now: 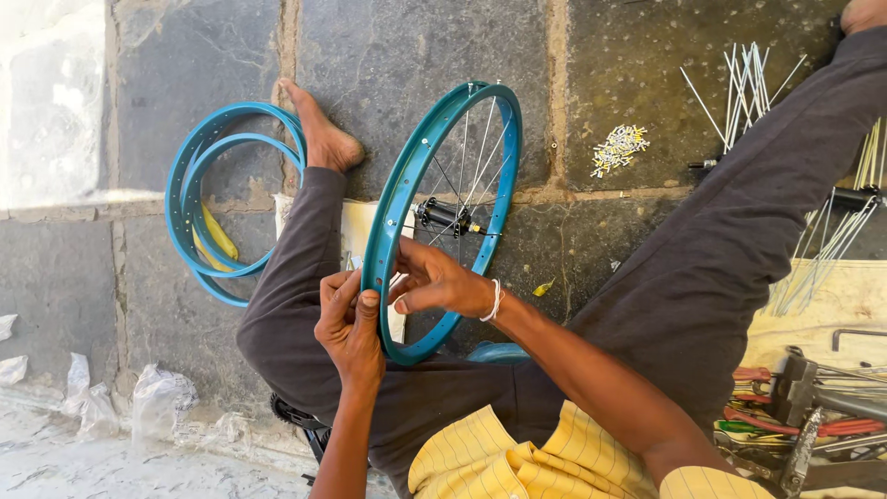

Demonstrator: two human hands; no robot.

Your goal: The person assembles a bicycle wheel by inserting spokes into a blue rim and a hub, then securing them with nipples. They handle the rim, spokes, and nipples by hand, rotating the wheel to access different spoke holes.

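Between the knees, both hands (388, 305) grip the upright teal wheel rim (397, 203).

Dark stone slabs (407, 55) with pale mortar joints are making up the floor, harsh sunlight is bleaching the slab's far left portion (51, 102), and crumpled plastic scraps (157, 402) are lying below that bright patch along a dusty edge.

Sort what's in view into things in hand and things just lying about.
In hand:
teal rim, held by left hand and right hand
hub
fitted spokes

Lying about:
spare rims
loose spokes
nipple pile
hand tools
plastic scraps
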